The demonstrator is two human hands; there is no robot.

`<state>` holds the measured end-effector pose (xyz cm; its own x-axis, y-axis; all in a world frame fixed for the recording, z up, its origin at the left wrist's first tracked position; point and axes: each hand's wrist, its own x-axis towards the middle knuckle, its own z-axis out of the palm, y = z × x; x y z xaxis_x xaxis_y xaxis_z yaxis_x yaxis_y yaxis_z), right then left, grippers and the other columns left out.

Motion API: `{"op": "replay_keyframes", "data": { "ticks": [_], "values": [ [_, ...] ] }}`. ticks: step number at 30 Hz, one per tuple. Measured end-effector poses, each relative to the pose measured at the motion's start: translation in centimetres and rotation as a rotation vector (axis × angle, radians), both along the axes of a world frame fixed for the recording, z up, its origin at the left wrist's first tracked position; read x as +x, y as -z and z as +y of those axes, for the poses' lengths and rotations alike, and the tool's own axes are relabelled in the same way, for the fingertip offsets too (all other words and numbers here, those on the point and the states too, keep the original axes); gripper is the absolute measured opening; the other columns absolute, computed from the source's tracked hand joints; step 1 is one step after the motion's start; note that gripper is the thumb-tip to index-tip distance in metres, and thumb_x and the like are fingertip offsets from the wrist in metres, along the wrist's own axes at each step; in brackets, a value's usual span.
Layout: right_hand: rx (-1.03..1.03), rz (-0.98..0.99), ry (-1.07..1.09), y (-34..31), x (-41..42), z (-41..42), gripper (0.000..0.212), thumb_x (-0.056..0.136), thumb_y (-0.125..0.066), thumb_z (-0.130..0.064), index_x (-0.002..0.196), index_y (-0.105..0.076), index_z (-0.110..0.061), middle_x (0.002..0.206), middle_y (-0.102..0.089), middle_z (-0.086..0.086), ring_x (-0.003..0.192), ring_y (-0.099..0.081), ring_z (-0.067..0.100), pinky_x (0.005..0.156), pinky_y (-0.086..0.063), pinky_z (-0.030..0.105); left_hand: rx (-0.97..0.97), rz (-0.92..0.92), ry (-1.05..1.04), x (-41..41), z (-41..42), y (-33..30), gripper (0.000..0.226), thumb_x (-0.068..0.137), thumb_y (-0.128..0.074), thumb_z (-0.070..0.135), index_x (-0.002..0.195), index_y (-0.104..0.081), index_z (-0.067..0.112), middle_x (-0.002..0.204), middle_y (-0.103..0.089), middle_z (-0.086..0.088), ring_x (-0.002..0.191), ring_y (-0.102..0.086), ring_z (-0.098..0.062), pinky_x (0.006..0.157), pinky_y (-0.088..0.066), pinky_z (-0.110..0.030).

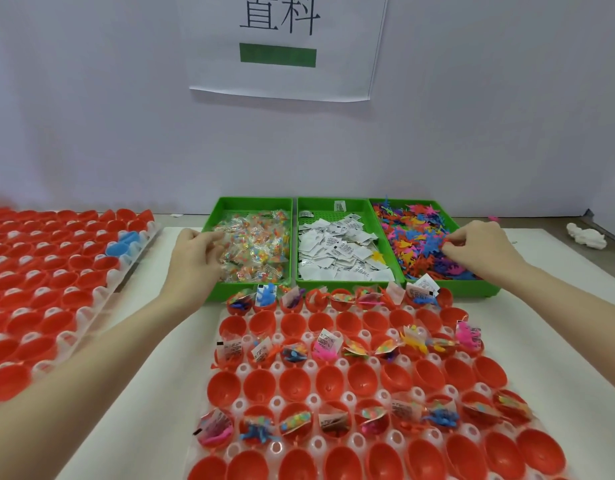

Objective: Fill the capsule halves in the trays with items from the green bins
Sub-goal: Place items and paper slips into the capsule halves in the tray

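Observation:
Three green bins stand side by side at the back. The left bin (216, 209) holds clear packets of coloured beads, the middle bin (320, 204) white paper sachets, the right bin (451, 220) small coloured plastic figures. My left hand (195, 251) reaches into the left bin, fingers curled over the bead packets. My right hand (479, 244) is in the right bin, fingertips pinching among the figures. In front lies a clear tray (313, 400) of red capsule halves (261, 384); three rows hold packets, sachets and figures, the rows between them are empty.
A second tray (101, 296) of red capsule halves lies at the left, with one blue half (122, 242) on it. A white crumpled object (585, 235) sits at the far right. A paper sign (282, 46) hangs on the wall behind.

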<state>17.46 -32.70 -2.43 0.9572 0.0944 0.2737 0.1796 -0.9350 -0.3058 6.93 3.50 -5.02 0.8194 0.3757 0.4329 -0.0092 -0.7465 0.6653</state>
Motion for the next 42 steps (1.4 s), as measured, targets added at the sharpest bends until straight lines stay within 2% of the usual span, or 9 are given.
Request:
{"op": "replay_keyframes", "data": {
  "ticks": [5,9,14,19,24,29,33,38,42],
  "values": [
    [0.138,-0.071,0.071,0.0,0.1,0.6,0.037,0.083,-0.053,0.0,0.119,-0.058,-0.001,0.094,-0.065,0.024,0.081,-0.058,0.032,0.08,-0.046,0.036,-0.06,0.026,0.013,-0.4,0.1,-0.1,0.037,0.091,-0.057,0.012,0.127,-0.052,0.008,0.108,-0.04,-0.008,0.079,-0.052,-0.019,0.067,-0.041,-0.014],
    [0.108,0.003,0.163,-0.1,0.5,1.7,0.023,0.086,-0.043,-0.004,0.102,-0.06,0.0,0.1,-0.063,0.02,0.086,-0.055,0.034,0.071,-0.041,0.034,-0.062,0.012,-0.038,-0.9,0.1,-0.3,0.031,0.088,-0.061,0.016,0.116,-0.062,0.002,0.107,-0.062,-0.015,0.084,-0.058,-0.021,0.076,-0.047,-0.031],
    [0.015,0.013,-0.011,-0.9,0.4,4.8,0.029,0.093,-0.036,-0.018,0.086,-0.062,-0.007,0.086,-0.058,0.006,0.084,-0.054,0.028,0.066,-0.039,0.031,-0.137,-0.078,-0.014,-2.2,-0.7,-0.9,0.014,0.085,-0.064,0.014,0.091,-0.073,0.005,0.078,-0.068,-0.005,0.074,-0.062,-0.019,0.074,-0.047,-0.029],
    [-0.14,0.186,-0.202,-0.4,-0.2,9.2,0.023,0.091,-0.051,-0.033,0.1,-0.067,-0.019,0.064,-0.051,-0.01,0.06,-0.047,0.009,0.054,-0.037,0.024,-0.367,-0.161,0.036,-3.2,-2.0,-1.9,0.008,0.081,-0.068,0.017,0.087,-0.069,0.023,0.072,-0.067,0.006,0.062,-0.064,-0.012,0.071,-0.053,-0.03],
    [-0.267,0.223,-0.102,0.7,-0.3,10.9,0.032,0.092,-0.045,-0.035,0.07,-0.051,-0.014,0.07,-0.051,0.002,0.083,-0.054,0.027,0.067,-0.035,0.03,-0.486,-0.179,0.031,-4.1,-2.6,-2.0,0.013,0.08,-0.07,0.019,0.079,-0.065,0.03,0.077,-0.069,0.006,0.054,-0.063,-0.003,0.06,-0.055,-0.023],
    [-0.033,0.246,-0.063,0.6,-0.2,10.6,0.023,0.081,-0.064,-0.026,0.091,-0.067,-0.006,0.101,-0.068,0.007,0.091,-0.062,0.026,0.077,-0.051,0.037,-0.529,-0.162,0.041,-4.8,-2.7,-1.8,0.01,0.08,-0.07,0.018,0.082,-0.065,0.027,0.078,-0.069,0.004,0.048,-0.062,-0.004,0.049,-0.051,-0.015],
    [0.163,0.134,-0.085,0.2,-0.5,9.9,0.016,0.082,-0.067,-0.028,0.085,-0.069,-0.013,0.075,-0.053,-0.011,0.075,-0.048,0.015,0.057,-0.036,0.027,-0.635,-0.133,0.07,-5.1,-3.2,-1.8,0.012,0.082,-0.068,0.018,0.084,-0.063,0.028,0.074,-0.069,0.0,0.048,-0.065,-0.008,0.051,-0.052,-0.015],
    [0.207,0.01,-0.145,-0.3,-0.8,9.7,0.021,0.085,-0.063,-0.028,0.091,-0.073,-0.01,0.076,-0.063,-0.006,0.073,-0.056,0.01,0.07,-0.044,0.031,-0.754,-0.061,0.13,-5.3,-4.0,-1.9,0.011,0.09,-0.058,0.012,0.088,-0.061,0.022,0.075,-0.068,-0.001,0.054,-0.067,-0.007,0.053,-0.051,-0.012],
    [0.424,-0.16,-0.142,-0.8,-1.2,9.7,0.018,0.082,-0.067,-0.024,0.084,-0.074,-0.008,0.056,-0.053,-0.011,0.054,-0.043,0.002,0.052,-0.033,0.022,-0.777,0.036,0.168,-5.7,-4.6,-2.1,0.015,0.096,-0.047,0.009,0.106,-0.058,0.012,0.082,-0.065,-0.001,0.057,-0.067,-0.003,0.057,-0.05,-0.009]
  ]
}}
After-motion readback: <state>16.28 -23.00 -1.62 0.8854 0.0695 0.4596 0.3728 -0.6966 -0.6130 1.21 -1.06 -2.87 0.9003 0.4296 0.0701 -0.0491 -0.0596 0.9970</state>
